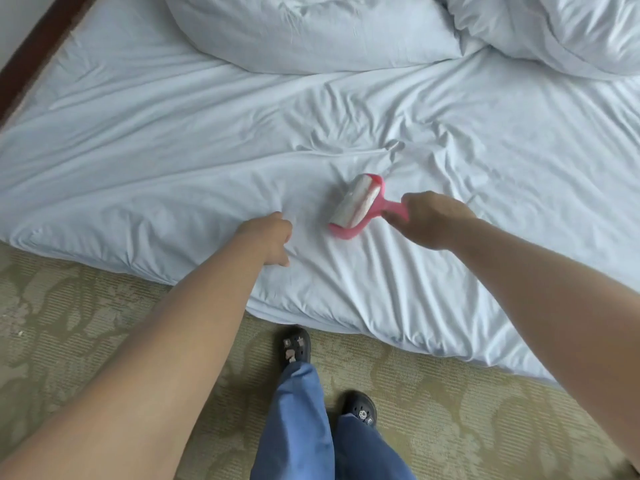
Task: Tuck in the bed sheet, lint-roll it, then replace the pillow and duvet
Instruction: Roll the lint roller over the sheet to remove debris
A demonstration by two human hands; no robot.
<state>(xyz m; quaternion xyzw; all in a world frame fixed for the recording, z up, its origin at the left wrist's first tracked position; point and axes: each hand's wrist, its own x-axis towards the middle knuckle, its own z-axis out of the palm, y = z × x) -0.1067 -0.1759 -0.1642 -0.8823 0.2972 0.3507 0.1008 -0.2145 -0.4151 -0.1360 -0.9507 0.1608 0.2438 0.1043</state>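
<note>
Pale blue cotton covers everything I can see of the mattress: the wrinkled pale blue bed sheet [180, 140] is spread across it, with long creases running from the near edge toward the middle. My right hand [434, 220] is curled round the handle of the pink plastic lint roller with its white sticky drum [356, 206], and the drum lies on the sheet near the middle of the bed, angled away from me to the right. My left hand [268, 239] sits just to the left of the roller, apart from it, with its fingers curled down into the fabric; it looks to be pinching a fold of the sheet, since the creases fan out from under it.

At the far side of the bed the soft pale blue pillow [304, 29] lies on the sheet, and the bunched pale blue duvet [561, 29] is heaped to its right in the far corner, the two touching or very nearly so.

Along the near edge the sheet wraps down over the mattress side. Below it is the beige patterned carpet [86, 323], where I see my blue trouser legs [298, 424] and dark clog shoes [295, 344]. A dark wooden bed frame edge [38, 46] runs along the far left.
</note>
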